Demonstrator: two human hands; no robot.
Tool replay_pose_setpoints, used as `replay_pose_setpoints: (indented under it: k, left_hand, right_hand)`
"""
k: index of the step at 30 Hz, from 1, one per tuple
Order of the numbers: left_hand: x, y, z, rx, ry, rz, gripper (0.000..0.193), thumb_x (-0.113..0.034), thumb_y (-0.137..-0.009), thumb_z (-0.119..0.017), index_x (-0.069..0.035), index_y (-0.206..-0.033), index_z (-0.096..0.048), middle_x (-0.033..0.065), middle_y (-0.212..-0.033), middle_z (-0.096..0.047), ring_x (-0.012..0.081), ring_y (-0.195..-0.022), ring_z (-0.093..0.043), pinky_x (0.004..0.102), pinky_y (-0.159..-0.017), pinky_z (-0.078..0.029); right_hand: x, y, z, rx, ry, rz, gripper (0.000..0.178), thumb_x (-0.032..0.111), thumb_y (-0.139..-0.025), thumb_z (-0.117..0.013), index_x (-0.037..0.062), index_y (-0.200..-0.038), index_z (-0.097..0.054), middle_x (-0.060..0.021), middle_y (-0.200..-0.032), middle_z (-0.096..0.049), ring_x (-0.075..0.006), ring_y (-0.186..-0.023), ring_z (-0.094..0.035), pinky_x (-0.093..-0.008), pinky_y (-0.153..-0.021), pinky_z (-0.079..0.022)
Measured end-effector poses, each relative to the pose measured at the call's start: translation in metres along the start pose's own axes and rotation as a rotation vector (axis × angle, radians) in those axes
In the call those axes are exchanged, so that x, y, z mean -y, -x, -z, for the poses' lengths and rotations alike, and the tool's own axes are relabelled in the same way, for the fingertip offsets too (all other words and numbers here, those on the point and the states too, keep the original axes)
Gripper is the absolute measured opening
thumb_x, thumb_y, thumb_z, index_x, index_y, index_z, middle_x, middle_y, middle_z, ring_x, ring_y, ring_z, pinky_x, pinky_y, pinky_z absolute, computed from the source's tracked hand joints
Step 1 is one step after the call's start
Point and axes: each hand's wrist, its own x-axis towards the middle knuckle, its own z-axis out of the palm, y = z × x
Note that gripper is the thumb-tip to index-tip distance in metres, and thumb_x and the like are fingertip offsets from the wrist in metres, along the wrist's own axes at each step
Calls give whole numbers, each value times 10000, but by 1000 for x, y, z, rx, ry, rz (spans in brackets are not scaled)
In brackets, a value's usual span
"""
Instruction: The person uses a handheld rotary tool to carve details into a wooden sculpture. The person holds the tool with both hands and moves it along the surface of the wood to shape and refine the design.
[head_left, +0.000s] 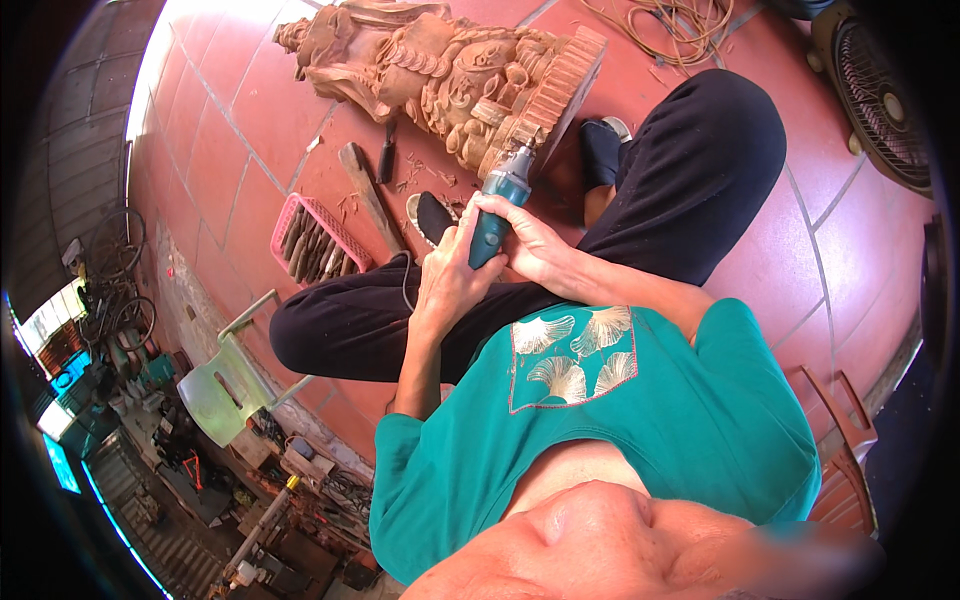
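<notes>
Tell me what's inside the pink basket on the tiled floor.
The pink basket holds slender brown and greyish stick-like pieces, packed close together; whether they are tool handles is too small to tell. They cover its bottom, so anything underneath cannot be seen.

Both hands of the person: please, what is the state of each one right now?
Left hand: closed, holding the green handheld power tool.
Right hand: closed, holding the same tool.

Left hand (450, 277) and right hand (538, 243) curl close together.
</notes>
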Motion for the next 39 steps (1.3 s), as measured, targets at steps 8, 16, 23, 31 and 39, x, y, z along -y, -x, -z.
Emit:
replay_pose_setpoints:
  k: [8,16,23,31,39]
  left_hand:
    - [-5,-2,4,65,-18,21,852,-245,-799,-802,10,-1510,-408,254,-1129,-648,427,-986,-681,468,-829,-554]
    - [-9,-2,6,64,-21,49,844,-233,-789,-805,42,-1491,-427,262,-1198,-652,410,-1042,-686,443,-867,-560]
    - [1,2,0,-28,-10,-12,927,-265,-807,-804,-65,-1580,-333,248,-1031,-625,440,-874,-666,497,-750,-545]
    - [-11,-1,8,11,1,141,845,-242,-802,-797,23,-1511,-421,295,-1291,-636,415,-1115,-686,442,-909,-564]
    - [-9,-2,6,-30,2,132,838,-238,-803,-798,34,-1502,-424,292,-1291,-637,418,-1124,-680,443,-918,-558]
  right_hand:
    - [0,9,1,25,-27,30,309,290,-871,-829,163,-1100,-666,15,-1031,-672,-146,-993,-622,-362,-866,-504]
    - [-3,5,1,7,-35,44,322,296,-864,-835,157,-1101,-667,1,-1060,-675,-164,-1014,-635,-394,-920,-521]
    - [-1,-2,-1,-15,-7,-30,349,280,-851,-844,141,-1120,-670,-28,-1065,-675,-194,-1015,-644,-416,-874,-561]
    - [2,-6,-7,-19,-19,-29,313,195,-864,-837,115,-1112,-664,-24,-1056,-683,-178,-996,-655,-379,-914,-555]
    - [4,-8,-12,-20,-34,-65,311,163,-856,-846,104,-1103,-666,-21,-1046,-691,-170,-1006,-654,-376,-922,-551]
